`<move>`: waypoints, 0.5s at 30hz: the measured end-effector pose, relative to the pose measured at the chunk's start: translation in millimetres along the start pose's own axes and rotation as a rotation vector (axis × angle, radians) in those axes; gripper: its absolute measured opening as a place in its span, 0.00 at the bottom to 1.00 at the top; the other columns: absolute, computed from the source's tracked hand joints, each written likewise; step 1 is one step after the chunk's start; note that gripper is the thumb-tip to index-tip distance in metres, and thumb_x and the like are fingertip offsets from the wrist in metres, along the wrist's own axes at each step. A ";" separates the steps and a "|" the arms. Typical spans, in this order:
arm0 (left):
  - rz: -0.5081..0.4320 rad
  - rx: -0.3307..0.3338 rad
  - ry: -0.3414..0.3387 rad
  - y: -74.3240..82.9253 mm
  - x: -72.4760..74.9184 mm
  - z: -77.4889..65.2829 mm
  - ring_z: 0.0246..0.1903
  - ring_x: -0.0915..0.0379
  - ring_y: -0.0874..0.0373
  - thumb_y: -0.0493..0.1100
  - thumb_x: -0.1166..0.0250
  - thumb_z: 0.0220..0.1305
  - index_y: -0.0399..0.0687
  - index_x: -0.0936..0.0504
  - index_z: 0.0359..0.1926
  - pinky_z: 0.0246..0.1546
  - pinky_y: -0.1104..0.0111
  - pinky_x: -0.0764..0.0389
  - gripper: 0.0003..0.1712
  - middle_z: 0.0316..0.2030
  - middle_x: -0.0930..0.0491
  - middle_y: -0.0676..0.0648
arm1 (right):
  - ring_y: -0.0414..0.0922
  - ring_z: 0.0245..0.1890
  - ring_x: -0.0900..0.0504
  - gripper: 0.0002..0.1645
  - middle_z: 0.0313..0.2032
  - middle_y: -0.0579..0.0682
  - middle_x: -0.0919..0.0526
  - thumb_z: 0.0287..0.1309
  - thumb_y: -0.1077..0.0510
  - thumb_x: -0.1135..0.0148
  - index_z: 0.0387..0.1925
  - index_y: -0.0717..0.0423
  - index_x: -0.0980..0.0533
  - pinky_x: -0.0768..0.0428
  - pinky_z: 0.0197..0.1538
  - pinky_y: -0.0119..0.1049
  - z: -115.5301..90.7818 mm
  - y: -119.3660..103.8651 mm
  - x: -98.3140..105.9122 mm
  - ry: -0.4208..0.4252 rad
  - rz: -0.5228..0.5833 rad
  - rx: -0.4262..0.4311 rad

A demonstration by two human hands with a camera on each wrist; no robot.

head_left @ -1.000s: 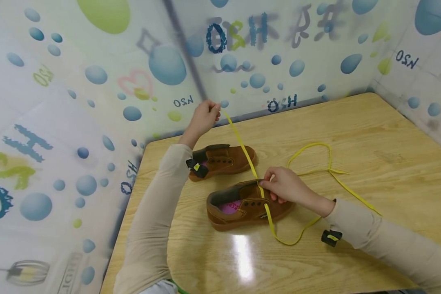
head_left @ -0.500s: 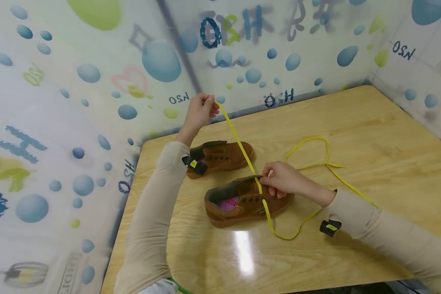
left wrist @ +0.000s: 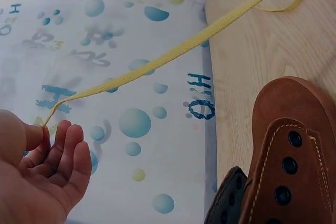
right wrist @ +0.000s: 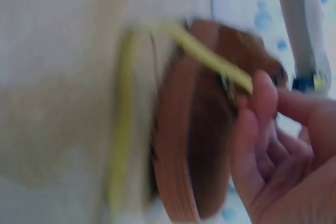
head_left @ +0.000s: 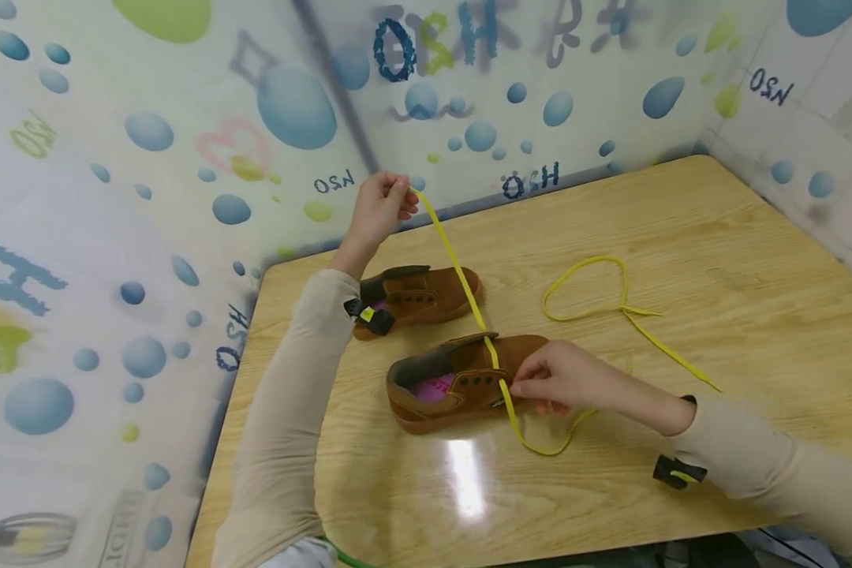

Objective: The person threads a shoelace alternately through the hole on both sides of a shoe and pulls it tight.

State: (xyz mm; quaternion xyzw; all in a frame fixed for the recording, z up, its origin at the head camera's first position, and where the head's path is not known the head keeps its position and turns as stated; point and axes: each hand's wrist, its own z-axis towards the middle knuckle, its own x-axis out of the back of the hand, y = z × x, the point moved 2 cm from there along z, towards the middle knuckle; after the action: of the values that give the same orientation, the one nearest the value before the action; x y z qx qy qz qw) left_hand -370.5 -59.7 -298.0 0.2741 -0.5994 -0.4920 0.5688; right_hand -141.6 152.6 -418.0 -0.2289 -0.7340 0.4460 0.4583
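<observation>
My left hand (head_left: 382,207), raised near the wall, pinches the end of a yellow shoelace (head_left: 450,248) between thumb and fingertips. In the left wrist view, that shoelace (left wrist: 173,51) runs up taut from the thumb. It leads down to the nearer brown shoe (head_left: 436,394), across its opening and out through the front eyelet on the near side. My right hand (head_left: 564,379) is at this shoe's side, fingers loosely bent, fingertips right beside the shoelace. In the blurred right wrist view the fingertips overlap the shoelace (right wrist: 210,59) close to the shoe (right wrist: 207,145).
A second brown shoe (head_left: 422,293) without a shoelace sits behind the nearer one, partly covered by the left wrist. Another stretch of yellow lace (head_left: 582,260) lies looped on the wooden table (head_left: 738,268) at right. The patterned wall (head_left: 255,134) borders the table's back and left.
My right hand has left the shoe's far flap and moved down and towards me to the shoelace at the near eyelet. The left hand keeps its pinch; the head view has shifted slightly.
</observation>
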 end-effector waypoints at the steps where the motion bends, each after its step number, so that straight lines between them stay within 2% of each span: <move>1: -0.001 -0.003 -0.001 0.6 -1.0 0.2 0.32 0.22 0.59 0.47 0.51 0.77 0.40 0.27 0.46 0.43 0.63 0.17 0.15 0.32 0.23 0.51 | 0.38 0.11 0.27 0.11 0.14 0.46 0.20 0.64 0.53 0.36 0.34 0.55 0.15 0.24 0.17 0.33 -1.7 -0.4 -5.7 0.017 0.008 0.007; 5: -0.013 -0.006 0.001 0.7 3.0 -4.7 0.32 0.22 0.58 0.47 0.51 0.77 0.43 0.27 0.43 0.40 0.68 0.18 0.13 0.31 0.23 0.52 | 0.39 0.11 0.26 0.11 0.14 0.45 0.20 0.63 0.52 0.35 0.32 0.56 0.15 0.27 0.16 0.30 -2.1 -2.3 -22.2 0.068 0.035 0.037; 8: -0.019 -0.029 -0.010 2.9 6.0 -12.3 0.33 0.21 0.57 0.47 0.50 0.77 0.41 0.26 0.44 0.37 0.73 0.19 0.14 0.31 0.23 0.52 | 0.39 0.11 0.26 0.10 0.14 0.45 0.20 0.63 0.53 0.35 0.30 0.55 0.16 0.27 0.16 0.30 -1.5 -3.1 -22.4 0.103 0.007 0.044; 11: 0.003 -0.087 -0.030 9.9 7.3 -25.0 0.32 0.21 0.58 0.45 0.50 0.77 0.36 0.26 0.47 0.37 0.73 0.19 0.15 0.31 0.23 0.52 | 0.40 0.12 0.25 0.10 0.14 0.45 0.20 0.63 0.51 0.35 0.31 0.52 0.16 0.27 0.17 0.31 -0.5 -5.6 -12.4 0.175 -0.055 0.043; 15: 0.076 -0.209 -0.062 27.7 4.0 -48.7 0.31 0.22 0.60 0.43 0.49 0.76 0.36 0.26 0.45 0.39 0.72 0.19 0.13 0.31 0.22 0.47 | 0.44 0.15 0.23 0.09 0.19 0.47 0.19 0.64 0.49 0.35 0.35 0.49 0.17 0.28 0.19 0.32 4.7 -16.8 11.4 0.327 -0.112 0.073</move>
State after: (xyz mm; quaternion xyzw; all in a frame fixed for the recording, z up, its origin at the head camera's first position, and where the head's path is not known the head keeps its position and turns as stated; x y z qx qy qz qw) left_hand -318.5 -66.7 -277.8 0.1752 -0.5722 -0.5381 0.5936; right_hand -149.9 150.7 -398.9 -0.2402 -0.6447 0.4031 0.6035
